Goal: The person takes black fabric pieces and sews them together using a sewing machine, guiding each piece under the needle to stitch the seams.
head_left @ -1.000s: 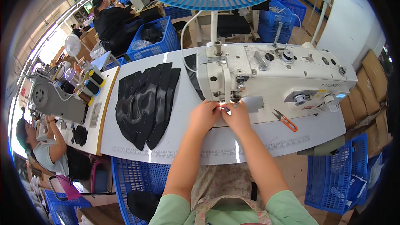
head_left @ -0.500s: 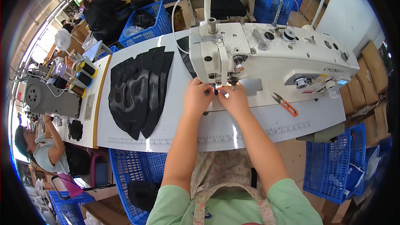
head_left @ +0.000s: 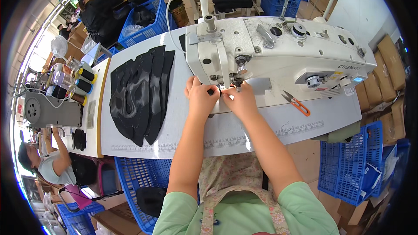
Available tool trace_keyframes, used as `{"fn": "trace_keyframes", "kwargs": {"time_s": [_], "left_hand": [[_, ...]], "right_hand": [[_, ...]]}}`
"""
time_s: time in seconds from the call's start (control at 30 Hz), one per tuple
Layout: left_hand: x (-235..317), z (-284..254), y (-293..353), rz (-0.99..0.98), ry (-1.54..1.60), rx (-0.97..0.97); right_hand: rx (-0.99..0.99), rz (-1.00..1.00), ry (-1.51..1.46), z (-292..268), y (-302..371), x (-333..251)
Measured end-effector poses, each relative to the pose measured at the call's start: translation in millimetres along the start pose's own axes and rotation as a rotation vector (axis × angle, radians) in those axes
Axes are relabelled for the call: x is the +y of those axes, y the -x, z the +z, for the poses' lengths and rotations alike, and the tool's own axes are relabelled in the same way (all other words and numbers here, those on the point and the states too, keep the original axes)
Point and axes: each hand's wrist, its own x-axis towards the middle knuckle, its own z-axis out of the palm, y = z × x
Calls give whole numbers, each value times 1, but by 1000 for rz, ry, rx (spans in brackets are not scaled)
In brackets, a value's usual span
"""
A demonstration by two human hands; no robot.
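Beneath the head of a white sewing machine (head_left: 278, 52), both hands work close together beside the needle. My left hand (head_left: 203, 98) is closed, thumb and fingers pinching the edge of a small black piece (head_left: 211, 92), mostly hidden by the fingers. My right hand (head_left: 242, 101) is pinched as well, its fingertips just right of the left ones; what they grip is too small and covered to name. To the left on the table lies a fanned stack of black moulded panels (head_left: 135, 93) with stitched edges. Orange-handled thread snips (head_left: 297, 104) rest right of my right hand.
A ruler strip (head_left: 230, 140) runs along the front of the white table (head_left: 183, 148). A blue basket (head_left: 130, 178) stands below the table's left edge, and blue crates (head_left: 348, 165) stand at the right. Thread cones (head_left: 85, 86) and a person at another machine are on the left.
My left hand has shifted slightly left, and its outer fingers are lifted more. My right hand's fingertips have drawn a little left and up. The whole view has shifted slightly.
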Motion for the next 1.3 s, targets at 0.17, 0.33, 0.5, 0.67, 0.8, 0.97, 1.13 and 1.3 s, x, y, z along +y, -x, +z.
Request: {"fn": "trace_keyframes", "kwargs": {"time_s": [0.17,0.33,0.5,0.67,0.8,0.97,1.13,1.3], "left_hand": [[3,13,-4,-77,20,-33],[-14,25,-10,-82,-16,52],[-31,27,-16,-99,-8,163],[-36,17,-13,-280,35,311],[-19,0,-16,-326,-34,20],[-44,6,-31,-327,246,-188],[-49,1,-30,-227,269,-282],[-41,-11,-21,-95,159,-318]], "right_hand": [[-37,5,-17,-1,1,6],[-52,-9,-19,-6,0,-2],[-40,14,-14,-6,0,-2],[-15,8,-64,-1,2,6],[-136,99,-56,-12,-1,4],[-428,329,-53,-36,-24,0],[-455,-12,3,-53,-22,18],[-433,-157,6,-51,-7,23]]}}
